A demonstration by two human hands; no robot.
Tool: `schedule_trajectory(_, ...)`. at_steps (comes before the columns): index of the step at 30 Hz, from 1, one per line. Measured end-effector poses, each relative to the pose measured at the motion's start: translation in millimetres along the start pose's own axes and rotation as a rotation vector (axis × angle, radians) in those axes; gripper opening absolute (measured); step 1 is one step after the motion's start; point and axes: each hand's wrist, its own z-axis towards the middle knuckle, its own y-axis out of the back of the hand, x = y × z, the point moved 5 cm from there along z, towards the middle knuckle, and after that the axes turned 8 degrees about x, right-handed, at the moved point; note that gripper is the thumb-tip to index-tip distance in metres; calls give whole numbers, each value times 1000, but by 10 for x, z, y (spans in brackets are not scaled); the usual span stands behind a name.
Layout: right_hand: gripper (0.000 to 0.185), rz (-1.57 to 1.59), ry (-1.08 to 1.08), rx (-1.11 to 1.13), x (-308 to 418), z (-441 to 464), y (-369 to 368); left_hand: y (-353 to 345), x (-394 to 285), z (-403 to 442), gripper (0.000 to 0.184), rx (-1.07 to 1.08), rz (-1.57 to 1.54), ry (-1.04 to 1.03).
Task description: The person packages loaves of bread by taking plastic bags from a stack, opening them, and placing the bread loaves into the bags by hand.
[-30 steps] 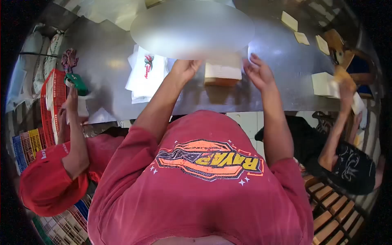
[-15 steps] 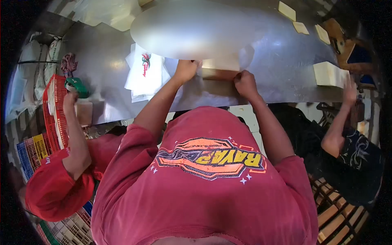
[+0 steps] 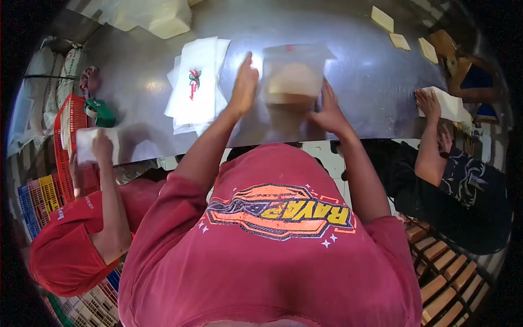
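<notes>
A block-shaped bread loaf (image 3: 291, 84), pale on top and brown at its near side, stands before me in a clear plastic bag. The far end of the bag (image 3: 297, 52) shows a small red mark, and both are smeared by motion. To the loaf's left, my left hand (image 3: 244, 87) is open with its fingers stretched forward, a gap between it and the bag. My right hand (image 3: 331, 111) lies along the loaf's right side, fingers extended and thumb apart; whether it touches the bag I cannot tell. Printed white plastic bags (image 3: 196, 82) lie stacked left of my left hand.
At left, a co-worker's hand (image 3: 102, 146) is on a white-wrapped block near a green tape dispenser (image 3: 101, 113) and a red crate (image 3: 68, 117). A co-worker at right touches a wrapped loaf (image 3: 447, 103). Pale slices (image 3: 383, 19) lie at the metal table's far right.
The large, blown-up bag mouth beyond the loaf has collapsed. My left hand has left the loaf's near corner and opened; my right hand has uncurled along its side. The loaf has shifted slightly away.
</notes>
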Motion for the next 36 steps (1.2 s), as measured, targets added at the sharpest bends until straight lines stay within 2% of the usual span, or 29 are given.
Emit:
schedule_trajectory(1,102,253,133,-44,55,7,0,-103,-23,-92,72,108,4,36)
schedule_trajectory(2,111,190,93,-45,154,20,-28,-230,-92,-203,74,216,9,75)
schedule_trajectory(4,114,-282,-118,140,59,65,-171,-373,64,-289,81,400,27,118)
schedule_trajectory(5,115,-518,-225,231,32,60,-205,-340,23,-277,82,408,240,67)
schedule_trajectory(6,116,-541,-261,263,29,27,-174,-304,-12,-246,83,412,452,11)
schedule_trajectory(7,116,-424,-246,200,72,-1,-122,-290,-53,-208,85,409,663,-48)
schedule_trajectory(9,115,-199,-207,84,130,-54,-18,-221,-294,-207,89,319,306,8)
schedule_trajectory(10,114,-239,-163,71,43,-6,-50,-201,-361,-228,91,272,129,36)
schedule_trajectory(12,112,-310,-79,44,-108,102,-186,-343,-316,-238,96,360,125,120)
schedule_trajectory(13,110,-386,-124,122,-142,98,-219,-401,-266,-247,98,405,122,165)
schedule_trajectory(14,109,-463,-169,202,42,70,-141,-419,-69,-231,102,295,438,52)
schedule_trajectory(15,108,-540,-216,284,118,54,-102,-389,-90,-232,100,295,413,71)
schedule_trajectory(17,96,-457,-149,156,-31,36,37,-298,-192,-173,98,291,358,104)
schedule_trajectory(18,90,-416,-115,95,-108,16,90,-262,-438,-158,91,169,378,-8)
schedule_trajectory(20,67,151,-186,3,-298,-53,95,-258,-978,-216,78,-82,419,-230)
schedule_trajectory(21,57,437,-216,-47,-383,-69,56,-336,-1175,-192,76,-21,535,-286)
schedule_trajectory(22,49,538,-247,-117,-514,-24,-23,-420,-1348,-172,75,46,652,-338)
schedule_trajectory(23,45,689,-301,-80,-459,-22,-77,-525,-1438,-157,73,118,768,-386)
schedule_trajectory(25,37,983,-402,-6,-180,-3,-186,-579,-1174,-155,61,112,769,-300)
schedule_trajectory(27,29,963,-476,-9,-79,101,-204,-436,-923,-150,56,101,770,-191)
schedule_trajectory(28,26,957,-518,-11,-27,170,-218,-269,-878,-185,53,23,699,-166)
schedule_trajectory(30,32,890,-429,-60,179,339,-251,89,-732,-225,47,61,596,34)
schedule_trajectory(32,36,820,-343,-70,529,440,-261,340,-499,-221,38,-26,137,222)
schedule_trajectory(34,36,749,-272,-45,1001,481,-170,432,-126,-137,27,-222,-686,380)
schedule_trajectory(36,35,843,-137,-33,1231,547,-177,446,208,-196,36,-81,-883,644)
